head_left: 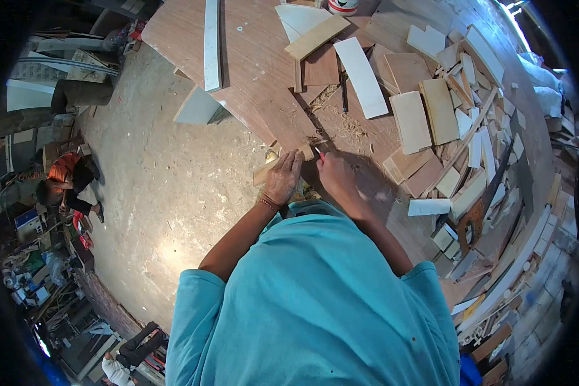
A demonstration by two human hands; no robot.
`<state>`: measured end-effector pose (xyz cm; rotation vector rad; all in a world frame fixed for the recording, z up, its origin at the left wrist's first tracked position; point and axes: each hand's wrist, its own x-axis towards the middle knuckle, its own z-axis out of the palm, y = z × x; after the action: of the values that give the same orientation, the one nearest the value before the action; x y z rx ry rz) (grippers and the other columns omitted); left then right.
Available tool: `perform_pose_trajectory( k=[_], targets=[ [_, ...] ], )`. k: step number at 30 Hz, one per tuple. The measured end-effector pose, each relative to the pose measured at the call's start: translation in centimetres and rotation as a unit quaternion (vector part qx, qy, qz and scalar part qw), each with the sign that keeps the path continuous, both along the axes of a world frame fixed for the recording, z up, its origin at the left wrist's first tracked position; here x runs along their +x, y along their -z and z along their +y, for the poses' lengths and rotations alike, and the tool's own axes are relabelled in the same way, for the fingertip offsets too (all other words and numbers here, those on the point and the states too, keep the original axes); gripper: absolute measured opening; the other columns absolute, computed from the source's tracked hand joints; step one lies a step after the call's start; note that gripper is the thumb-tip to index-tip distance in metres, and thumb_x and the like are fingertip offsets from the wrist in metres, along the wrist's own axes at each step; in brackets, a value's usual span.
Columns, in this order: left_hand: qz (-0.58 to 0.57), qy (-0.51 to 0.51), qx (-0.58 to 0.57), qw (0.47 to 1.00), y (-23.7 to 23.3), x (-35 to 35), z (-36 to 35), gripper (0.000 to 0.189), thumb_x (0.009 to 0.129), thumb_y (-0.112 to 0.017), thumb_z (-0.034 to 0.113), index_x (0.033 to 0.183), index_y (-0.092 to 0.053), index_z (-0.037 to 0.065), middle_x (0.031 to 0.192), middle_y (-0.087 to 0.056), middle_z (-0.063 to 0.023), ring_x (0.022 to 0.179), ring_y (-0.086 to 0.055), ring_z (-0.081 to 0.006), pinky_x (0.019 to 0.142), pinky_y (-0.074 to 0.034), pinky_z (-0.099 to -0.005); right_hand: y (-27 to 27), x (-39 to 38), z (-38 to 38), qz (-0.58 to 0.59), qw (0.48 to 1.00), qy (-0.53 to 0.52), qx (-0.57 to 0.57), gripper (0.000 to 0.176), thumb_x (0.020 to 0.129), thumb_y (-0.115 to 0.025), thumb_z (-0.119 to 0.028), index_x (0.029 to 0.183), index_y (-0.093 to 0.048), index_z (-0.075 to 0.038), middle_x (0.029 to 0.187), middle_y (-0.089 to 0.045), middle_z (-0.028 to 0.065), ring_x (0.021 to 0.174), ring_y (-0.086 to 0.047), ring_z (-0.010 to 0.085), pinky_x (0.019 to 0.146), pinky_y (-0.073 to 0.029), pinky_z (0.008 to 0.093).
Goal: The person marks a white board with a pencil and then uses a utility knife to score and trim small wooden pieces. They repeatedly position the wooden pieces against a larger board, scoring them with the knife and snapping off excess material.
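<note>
My left hand (pixel 283 178) presses down on a small wooden piece (pixel 307 152) at the near edge of the plywood worktable (pixel 257 71), its fingers together over the wood. Just to the right, my right hand (pixel 336 174) is closed around a small red-handled tool (pixel 321 155) whose tip points toward that piece. Another piece of wood (pixel 262 174) sticks out to the left under my left hand. Wood shavings (pixel 360 134) and a dark pencil-like stick (pixel 344 93) lie beyond my right hand.
Wood offcuts (pixel 428 112) are heaped on the table's right side, with a handsaw (pixel 471 225) among them. A long white strip (pixel 212 45) lies at the upper left, and a tub (pixel 343 6) stands at the top. Two other people (pixel 64 180) are at the far left and lower left.
</note>
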<state>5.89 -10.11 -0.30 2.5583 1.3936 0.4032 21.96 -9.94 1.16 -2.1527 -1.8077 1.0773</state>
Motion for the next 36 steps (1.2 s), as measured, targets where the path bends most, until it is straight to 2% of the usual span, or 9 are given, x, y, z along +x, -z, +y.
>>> perform_pose_trajectory(
  k=[5, 14, 21, 24, 27, 29, 30, 32, 36],
  targets=[
    [-0.031, -0.027, -0.059, 0.997, 0.2, -0.3, 0.7, 0.046, 0.069, -0.057, 0.01, 0.113, -0.047, 0.001, 0.109, -0.054, -0.0158, 0.09, -0.058, -0.0288, 0.065, -0.051, -0.0365, 0.7, 0.8, -1.2, 0.005, 0.998, -0.005, 0.055, 0.022, 0.077, -0.05, -0.02, 0.084, -0.055, 0.0, 0.074, -0.059, 0.0232, 0.072, -0.058, 0.0394, 0.065, -0.046, 0.0496],
    [-0.064, -0.056, -0.041, 0.995, -2.2, 0.2, 2.4, 0.027, 0.069, -0.051, 0.004, 0.095, -0.057, 0.008, 0.076, -0.061, -0.0134, 0.06, -0.059, -0.0314, 0.052, -0.047, -0.0384, -0.6, 0.2, 0.2, -0.001, 1.0, -0.01, 0.012, 0.024, 0.079, -0.05, -0.023, 0.083, -0.053, 0.001, 0.077, -0.06, 0.0231, 0.076, -0.059, 0.0392, 0.068, -0.046, 0.0488],
    [-0.153, -0.123, -0.136, 0.971, -3.5, -0.3, 2.3, 0.018, 0.075, -0.053, 0.009, 0.091, -0.059, 0.005, 0.076, -0.061, -0.0161, 0.057, -0.059, -0.0324, 0.052, -0.047, -0.0394, 0.2, -0.2, 0.1, -0.03, 0.999, -0.004, 0.033, 0.023, 0.079, -0.05, -0.022, 0.084, -0.054, 0.0, 0.077, -0.06, 0.0233, 0.076, -0.06, 0.0393, 0.066, -0.047, 0.0496],
    [-0.142, -0.115, -0.077, 0.98, -3.1, -0.3, 2.1, 0.025, 0.072, -0.054, 0.007, 0.097, -0.057, 0.005, 0.083, -0.061, -0.0165, 0.065, -0.06, -0.0322, 0.057, -0.048, -0.0394, 0.1, 0.1, 0.1, -0.019, 0.999, 0.002, 0.04, 0.024, 0.079, -0.05, -0.022, 0.082, -0.055, 0.001, 0.077, -0.06, 0.0249, 0.078, -0.059, 0.0401, 0.067, -0.045, 0.0518],
    [-0.087, -0.076, -0.012, 0.993, -2.3, -0.4, 2.2, 0.035, 0.07, -0.051, 0.002, 0.104, -0.055, 0.003, 0.095, -0.06, -0.0169, 0.078, -0.06, -0.0315, 0.065, -0.05, -0.0384, 1.2, 0.4, 0.1, -0.027, 0.995, -0.001, 0.099, 0.03, 0.083, -0.049, -0.028, 0.074, -0.054, -0.001, 0.066, -0.06, 0.0187, 0.062, -0.061, 0.0318, 0.054, -0.048, 0.0448],
    [-0.067, -0.04, 0.008, 0.997, -2.0, -0.5, 1.9, 0.042, 0.068, -0.051, 0.001, 0.11, -0.051, 0.002, 0.108, -0.055, -0.0169, 0.091, -0.058, -0.0313, 0.076, -0.049, -0.0378, 0.9, 0.5, 0.5, 0.275, 0.945, 0.168, -0.063, 0.037, 0.085, -0.05, -0.036, 0.069, -0.051, -0.004, 0.056, -0.054, 0.0079, 0.044, -0.054, 0.0177, 0.04, -0.043, 0.0319],
    [-0.068, -0.04, 0.008, 0.997, -2.1, -0.4, 1.7, 0.042, 0.068, -0.051, 0.001, 0.11, -0.051, 0.002, 0.108, -0.055, -0.0169, 0.091, -0.058, -0.0313, 0.076, -0.049, -0.0378, 0.1, 0.4, 0.7, 0.274, 0.945, 0.168, -0.063, 0.037, 0.085, -0.05, -0.036, 0.069, -0.051, -0.004, 0.056, -0.054, 0.0079, 0.044, -0.054, 0.0177, 0.04, -0.043, 0.0319],
    [-0.081, -0.003, 0.058, 0.995, -2.5, -0.1, 1.2, 0.044, 0.068, -0.051, 0.001, 0.111, -0.051, 0.0, 0.109, -0.054, -0.0176, 0.098, -0.055, -0.0324, 0.087, -0.045, -0.0392, -1.9, 0.3, 0.8, 0.451, 0.849, 0.252, -0.112, 0.038, 0.084, -0.052, -0.04, 0.066, -0.048, -0.007, 0.053, -0.045, -0.0002, 0.038, -0.043, 0.0078, 0.033, -0.034, 0.0229],
    [-0.086, -0.001, 0.04, 0.996, -2.0, 0.2, 0.9, 0.046, 0.069, -0.052, 0.002, 0.115, -0.048, 0.0, 0.111, -0.053, -0.018, 0.101, -0.053, -0.0329, 0.092, -0.041, -0.0418, -3.0, 0.2, 1.8, 0.479, 0.847, 0.22, -0.075, 0.022, 0.081, -0.058, -0.023, 0.071, -0.049, -0.006, 0.054, -0.044, -0.0019, 0.04, -0.044, 0.0074, 0.034, -0.033, 0.0224]
  ],
)
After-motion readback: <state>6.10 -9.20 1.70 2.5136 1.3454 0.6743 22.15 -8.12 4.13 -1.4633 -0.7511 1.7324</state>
